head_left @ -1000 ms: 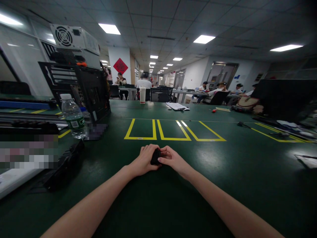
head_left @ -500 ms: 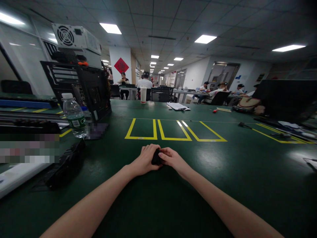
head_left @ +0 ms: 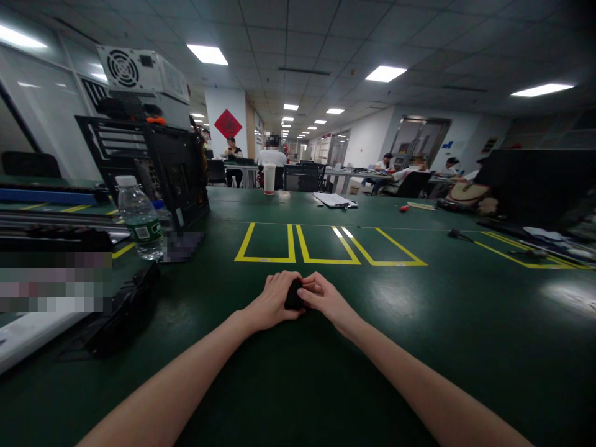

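A small black object (head_left: 293,296), its kind too dark to make out, sits between my two hands just above or on the green table (head_left: 298,385). My left hand (head_left: 275,302) wraps around its left side, fingers over the top and thumb below. From the right, my right hand (head_left: 323,298) pinches its edge with thumb and fingertips. My fingers hide part of the object. Beyond the hands, yellow tape outlines (head_left: 328,262) mark the tabletop.
At left stand a water bottle (head_left: 141,217), an open black computer case (head_left: 174,171) with a power supply (head_left: 139,68) on top, and a dark fan-like part (head_left: 123,307). Farther back are a white cup (head_left: 269,179) and a clipboard (head_left: 335,200). A black monitor (head_left: 540,186) is at right.
My right fingers have shifted slightly upward along the black object's edge. My left hand keeps its hold in the same spot.
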A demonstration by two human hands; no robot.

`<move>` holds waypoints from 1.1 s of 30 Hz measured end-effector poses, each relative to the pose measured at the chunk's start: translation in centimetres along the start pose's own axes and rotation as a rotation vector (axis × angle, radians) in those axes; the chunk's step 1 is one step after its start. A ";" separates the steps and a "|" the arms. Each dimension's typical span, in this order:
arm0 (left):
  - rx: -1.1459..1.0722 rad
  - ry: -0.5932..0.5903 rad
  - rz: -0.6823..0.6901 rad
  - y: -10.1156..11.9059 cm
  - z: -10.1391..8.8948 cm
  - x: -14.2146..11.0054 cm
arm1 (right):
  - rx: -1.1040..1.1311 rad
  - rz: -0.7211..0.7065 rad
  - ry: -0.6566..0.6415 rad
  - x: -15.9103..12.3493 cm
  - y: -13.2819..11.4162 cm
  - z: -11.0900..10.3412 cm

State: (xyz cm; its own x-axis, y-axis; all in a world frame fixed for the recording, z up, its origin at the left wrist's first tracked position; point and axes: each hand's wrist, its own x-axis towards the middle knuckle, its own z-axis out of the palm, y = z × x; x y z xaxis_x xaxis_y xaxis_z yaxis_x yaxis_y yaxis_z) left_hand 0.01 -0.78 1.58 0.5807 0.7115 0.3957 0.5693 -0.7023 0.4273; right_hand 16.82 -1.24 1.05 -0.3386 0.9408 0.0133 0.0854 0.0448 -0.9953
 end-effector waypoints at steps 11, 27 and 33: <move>-0.018 -0.070 -0.004 0.9 -1.3 -0.2 | -0.008 -0.014 -0.106 -0.5 -0.6 -0.4; 0.005 0.007 0.011 -0.3 0.2 0.0 | 0.033 0.048 -0.034 0.5 0.5 -0.2; -0.012 -0.020 0.004 0.0 -0.2 -0.1 | -0.010 -0.032 -0.106 -0.4 -0.8 -0.4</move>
State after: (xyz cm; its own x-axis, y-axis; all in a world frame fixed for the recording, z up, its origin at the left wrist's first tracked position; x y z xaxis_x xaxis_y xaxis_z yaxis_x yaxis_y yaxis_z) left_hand -0.16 -0.79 1.71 0.5946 0.7080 0.3809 0.5600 -0.7047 0.4356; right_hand 17.25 -1.55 1.87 -0.4382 0.8982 0.0341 0.0822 0.0778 -0.9936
